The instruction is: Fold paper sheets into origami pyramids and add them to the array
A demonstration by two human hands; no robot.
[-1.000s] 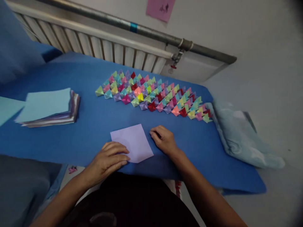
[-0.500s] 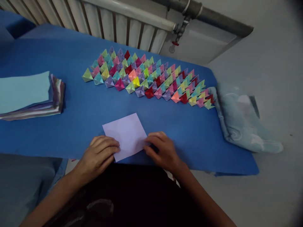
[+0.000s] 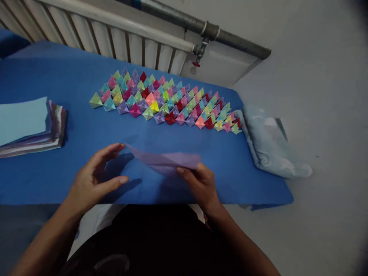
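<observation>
A sheet of light purple paper point(image 3: 163, 161) is raised off the blue table point(image 3: 86, 165), tilted so that I see it nearly edge-on and slightly blurred. My right hand point(image 3: 201, 184) pinches its right end between thumb and fingers. To the left, my left hand point(image 3: 94, 176) has its thumb and fingers spread wide. Its fingertips come close to the paper's left corner; whether they touch it I cannot tell. Beyond the paper, rows of small folded paper boats point(image 3: 159, 117) in many colours stand close together.
At the left lies a thick stack of coloured paper point(image 3: 23, 120), light blue on top. A folded pale blue towel point(image 3: 267, 145) covers the table's right end. Behind the table are a white radiator point(image 3: 109, 38) and a grey pipe point(image 3: 238, 42) with a red-handled valve point(image 3: 196, 64).
The purple paper, flat on the table under both hands before, has been lifted and tilted by my right hand. My left hand has let go, moved left and spread. The view has shifted a little.
</observation>
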